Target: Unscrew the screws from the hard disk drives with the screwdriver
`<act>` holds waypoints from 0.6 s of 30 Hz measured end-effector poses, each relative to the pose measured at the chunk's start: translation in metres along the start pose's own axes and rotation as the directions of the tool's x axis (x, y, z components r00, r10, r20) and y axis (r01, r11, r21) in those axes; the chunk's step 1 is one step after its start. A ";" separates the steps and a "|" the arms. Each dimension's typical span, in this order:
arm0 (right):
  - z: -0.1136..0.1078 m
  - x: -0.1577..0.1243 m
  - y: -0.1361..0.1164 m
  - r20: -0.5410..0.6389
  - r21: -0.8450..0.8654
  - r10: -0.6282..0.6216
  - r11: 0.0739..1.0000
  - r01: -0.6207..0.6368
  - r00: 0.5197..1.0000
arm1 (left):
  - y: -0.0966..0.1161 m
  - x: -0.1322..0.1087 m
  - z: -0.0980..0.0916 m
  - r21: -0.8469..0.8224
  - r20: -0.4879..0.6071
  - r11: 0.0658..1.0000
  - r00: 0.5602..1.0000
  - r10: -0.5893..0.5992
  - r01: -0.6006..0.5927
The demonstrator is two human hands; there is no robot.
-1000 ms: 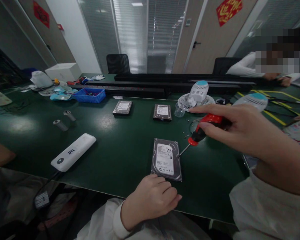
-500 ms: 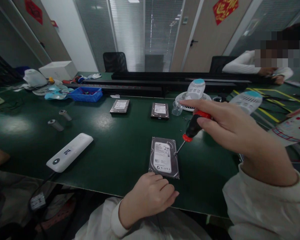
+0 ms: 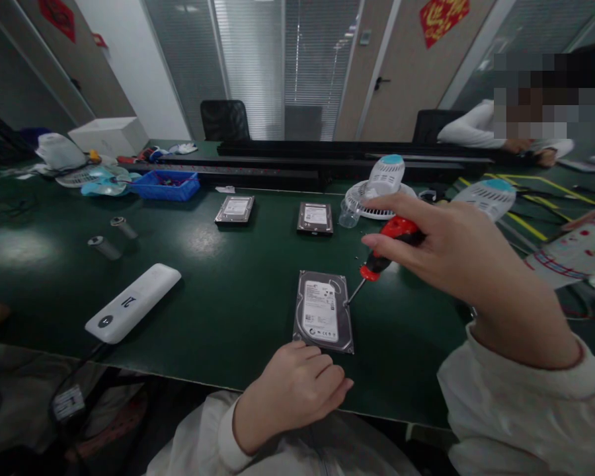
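Note:
A hard drive (image 3: 322, 312) with a white label lies flat on the green table, its long side pointing away from me. My right hand (image 3: 439, 251) is closed around the red and black handle of a screwdriver (image 3: 374, 264). The screwdriver leans, its tip touching the right side of the drive's top. Its tip end is too small to show whether it sits in a screw. My left hand (image 3: 297, 390) rests at the drive's near edge with fingers curled in, and nothing shows in them.
Two more hard drives, one at left (image 3: 235, 210) and one at centre (image 3: 315, 218), lie farther back. A clear cup (image 3: 350, 215) and white fan parts (image 3: 385, 175) stand behind my right hand. At left are a white power bank (image 3: 133, 303), two metal cylinders and a blue tray (image 3: 166, 190). A person sits far right.
My right thumb and fingers have shifted around the screwdriver handle, and the handle looks turned. The tip stays on the same spot of the drive. My left hand has stayed in place.

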State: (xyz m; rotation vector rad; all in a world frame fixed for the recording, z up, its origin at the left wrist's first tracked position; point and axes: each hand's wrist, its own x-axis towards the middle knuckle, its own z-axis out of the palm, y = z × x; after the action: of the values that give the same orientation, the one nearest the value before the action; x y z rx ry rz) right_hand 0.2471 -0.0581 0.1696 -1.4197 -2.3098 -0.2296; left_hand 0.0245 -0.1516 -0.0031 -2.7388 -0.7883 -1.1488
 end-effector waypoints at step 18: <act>-0.010 -0.003 0.003 0.089 0.212 -0.122 0.972 0.101 0.989 | -0.002 -0.002 0.003 0.007 0.013 1.000 1.000 0.006 -0.006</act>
State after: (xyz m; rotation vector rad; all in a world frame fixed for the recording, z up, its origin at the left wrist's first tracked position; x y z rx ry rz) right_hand 0.2534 -0.0625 0.1766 -1.2264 -2.4181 0.0516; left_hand 0.0242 -0.1505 -0.0065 -2.7442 -0.7837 -1.1258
